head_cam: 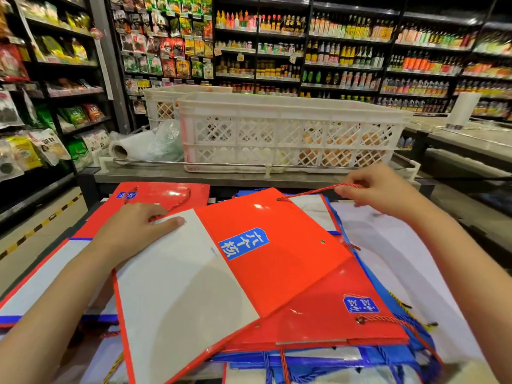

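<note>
A flat red and white paper gift bag (210, 273) with a blue label lies on top of a pile of similar flattened bags. My left hand (133, 231) rests flat on its white part, fingers straight. My right hand (382, 192) pinches the bag's red rope handle (313, 191) at the far right and holds it taut above the bag's edge. Another red bag (327, 317) lies beneath, with its own red cord (388, 320).
Blue bags (318, 361) and more red ones (166, 194) are stacked around. Beyond stands a steel counter (221, 176) with white lattice crates (291, 131) holding eggs and a roll of plastic bags (124, 149). Stocked shelves (346, 51) line the aisle.
</note>
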The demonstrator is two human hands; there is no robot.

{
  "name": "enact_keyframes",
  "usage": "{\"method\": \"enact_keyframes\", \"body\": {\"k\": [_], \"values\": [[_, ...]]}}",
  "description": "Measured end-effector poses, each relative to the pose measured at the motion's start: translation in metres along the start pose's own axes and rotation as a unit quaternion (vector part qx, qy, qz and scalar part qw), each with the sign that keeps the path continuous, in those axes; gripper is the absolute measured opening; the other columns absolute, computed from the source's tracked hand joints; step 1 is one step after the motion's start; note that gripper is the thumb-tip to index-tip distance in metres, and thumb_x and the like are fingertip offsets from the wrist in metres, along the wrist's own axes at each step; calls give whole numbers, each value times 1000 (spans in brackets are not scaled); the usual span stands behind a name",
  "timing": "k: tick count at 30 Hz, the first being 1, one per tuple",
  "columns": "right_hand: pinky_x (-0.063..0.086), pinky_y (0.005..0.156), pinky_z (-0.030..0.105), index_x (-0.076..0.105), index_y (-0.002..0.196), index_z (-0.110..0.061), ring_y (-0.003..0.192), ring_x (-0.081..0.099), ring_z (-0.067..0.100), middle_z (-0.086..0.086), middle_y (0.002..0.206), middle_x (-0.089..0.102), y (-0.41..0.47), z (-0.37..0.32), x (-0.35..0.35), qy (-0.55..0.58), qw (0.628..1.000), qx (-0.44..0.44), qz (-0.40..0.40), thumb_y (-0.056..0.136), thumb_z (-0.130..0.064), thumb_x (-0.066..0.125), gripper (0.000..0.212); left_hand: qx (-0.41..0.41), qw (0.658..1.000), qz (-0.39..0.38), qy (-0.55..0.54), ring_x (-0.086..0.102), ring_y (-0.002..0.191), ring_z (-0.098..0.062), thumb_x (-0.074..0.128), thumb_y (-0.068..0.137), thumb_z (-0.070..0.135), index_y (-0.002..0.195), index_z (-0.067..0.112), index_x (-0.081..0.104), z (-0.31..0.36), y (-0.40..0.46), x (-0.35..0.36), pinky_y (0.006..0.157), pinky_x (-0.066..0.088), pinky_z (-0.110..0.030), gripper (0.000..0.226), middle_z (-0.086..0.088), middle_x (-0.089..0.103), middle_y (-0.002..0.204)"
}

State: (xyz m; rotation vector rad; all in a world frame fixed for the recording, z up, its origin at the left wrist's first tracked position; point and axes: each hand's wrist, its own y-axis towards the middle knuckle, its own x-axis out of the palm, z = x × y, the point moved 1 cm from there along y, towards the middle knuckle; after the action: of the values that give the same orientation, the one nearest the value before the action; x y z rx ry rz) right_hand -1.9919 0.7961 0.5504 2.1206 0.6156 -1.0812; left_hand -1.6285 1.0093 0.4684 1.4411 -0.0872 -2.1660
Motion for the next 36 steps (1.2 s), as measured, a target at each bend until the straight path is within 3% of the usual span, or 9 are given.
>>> {"method": "enact_keyframes", "body": {"k": [7, 10, 13, 16, 21, 25, 30, 33, 36], "values": [[55, 67, 25, 72, 89, -25, 75, 64, 16, 3, 81, 69, -29, 31, 28, -4, 963, 92, -253, 81, -26, 75, 9, -7, 1000, -21, 2, 59, 71, -13, 55, 85, 55, 70, 31, 68, 1, -6, -1, 71, 49, -39, 31, 7, 66, 69], [50, 78, 38, 68, 75, -22, 76, 61, 18, 9, 83, 68, -38, 40, 41, 4, 960, 96, -265, 81, -28, 75, 11, -19, 999, -32, 8, 60, 76, -12, 54, 86, 57, 78, 31, 70, -4, -4, 0, 75, 50, -40, 32, 7, 69, 76], [48, 75, 32, 65, 77, -19, 75, 62, 14, 3, 80, 68, -39, 43, 40, 5, 950, 112, -290, 88, -32, 67, 17, -6, 1000, -24, 12, 60, 73, -14, 53, 86, 58, 75, 29, 70, -5, -3, 0, 73, 49, -40, 35, 6, 68, 73], [37, 62, 22, 58, 91, -26, 63, 49, 6, -5, 69, 53, -38, 46, 39, -19, 961, 100, -256, 88, -32, 67, 11, -4, 1000, -23, 8, 58, 70, -14, 52, 86, 62, 68, 30, 66, -5, -3, 2, 69, 47, -38, 39, 6, 65, 68], [39, 69, 22, 58, 83, -23, 77, 48, 11, -2, 86, 54, -41, 47, 43, -36, 951, 104, -287, 91, -22, 62, 10, -17, 999, -31, 1, 61, 71, -12, 38, 70, 77, 73, 29, 69, -10, -6, 6, 71, 50, -40, 57, 8, 67, 70], [44, 85, 29, 55, 91, -18, 95, 56, 14, -4, 97, 62, -38, 41, 36, -6, 979, 100, -179, 97, -22, 51, 9, -14, 999, -31, -11, 60, 69, -12, 37, 68, 81, 71, 26, 68, -8, -7, 9, 69, 49, -40, 64, 6, 66, 67], [49, 67, 32, 53, 96, -17, 78, 60, 26, 11, 84, 65, -33, 23, 29, 13, 994, 79, -76, 99, -23, 47, 9, -3, 999, -26, -19, 61, 68, -16, 45, 78, 79, 70, 22, 68, -2, -7, 18, 68, 48, -42, 61, 2, 65, 67], [50, 77, 45, 57, 96, -20, 88, 61, 31, 16, 92, 67, -30, 14, 26, 13, 998, 40, -47, 98, -24, 50, 8, -6, 1000, -23, -16, 60, 67, -16, 35, 70, 82, 71, 18, 66, -4, -6, 22, 68, 48, -43, 71, 0, 64, 67], [47, 73, 39, 61, 95, -18, 79, 58, 27, 12, 84, 66, -27, 3, 20, -15, 999, 9, -28, 96, -19, 53, 8, -5, 1000, -16, -20, 58, 65, -16, 31, 68, 82, 69, 16, 62, -4, -7, 22, 65, 47, -40, 73, -1, 61, 63]]}}
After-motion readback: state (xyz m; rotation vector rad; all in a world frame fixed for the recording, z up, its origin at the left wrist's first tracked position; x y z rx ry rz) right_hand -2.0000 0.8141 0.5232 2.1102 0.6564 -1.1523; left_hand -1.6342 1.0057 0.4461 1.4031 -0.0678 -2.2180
